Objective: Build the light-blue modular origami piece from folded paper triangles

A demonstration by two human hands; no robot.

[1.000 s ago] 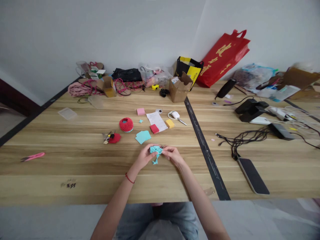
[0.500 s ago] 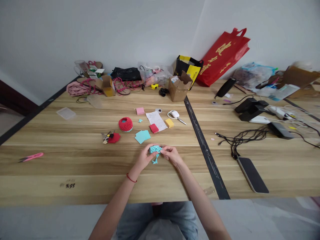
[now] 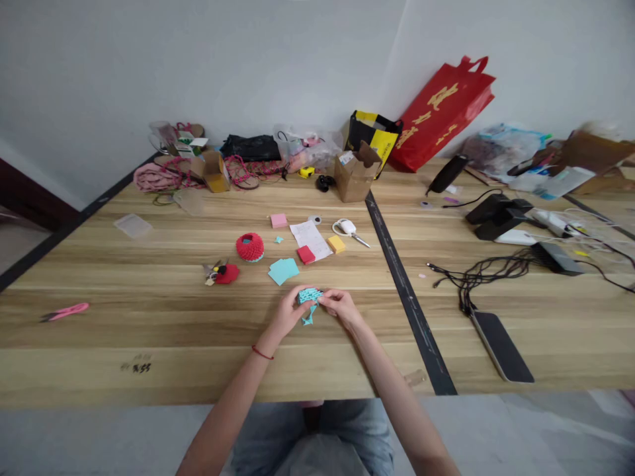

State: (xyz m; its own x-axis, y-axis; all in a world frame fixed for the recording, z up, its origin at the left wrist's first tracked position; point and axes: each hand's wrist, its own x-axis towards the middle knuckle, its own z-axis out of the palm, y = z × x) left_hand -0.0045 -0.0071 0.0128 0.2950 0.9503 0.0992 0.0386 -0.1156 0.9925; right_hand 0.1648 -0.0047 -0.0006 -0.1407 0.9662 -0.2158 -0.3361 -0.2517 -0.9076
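Observation:
A light-blue folded-paper piece (image 3: 310, 295) is between my two hands near the table's front. My left hand (image 3: 288, 311) is closed round its left side, thumb in front. The fingers of my right hand (image 3: 342, 307) pinch its right edge. Small loose blue folded bits (image 3: 308, 317) lie just below it. Beyond my hands are blue paper sheets (image 3: 283, 271), a red folded-paper bowl shape (image 3: 250, 246), a red paper stack (image 3: 305, 254), a yellow stack (image 3: 336, 244) and a pink stack (image 3: 278, 221). A written sheet (image 3: 308, 237) lies partly under the red stack.
White-handled scissors (image 3: 353, 233) lie right of the sheet, pink scissors (image 3: 65, 312) at far left. Keys with a red tag (image 3: 221, 272) are left of centre. A cardboard box (image 3: 355, 173) and bags stand at the back. Right are cables (image 3: 476, 277) and a dark flat device (image 3: 503, 347).

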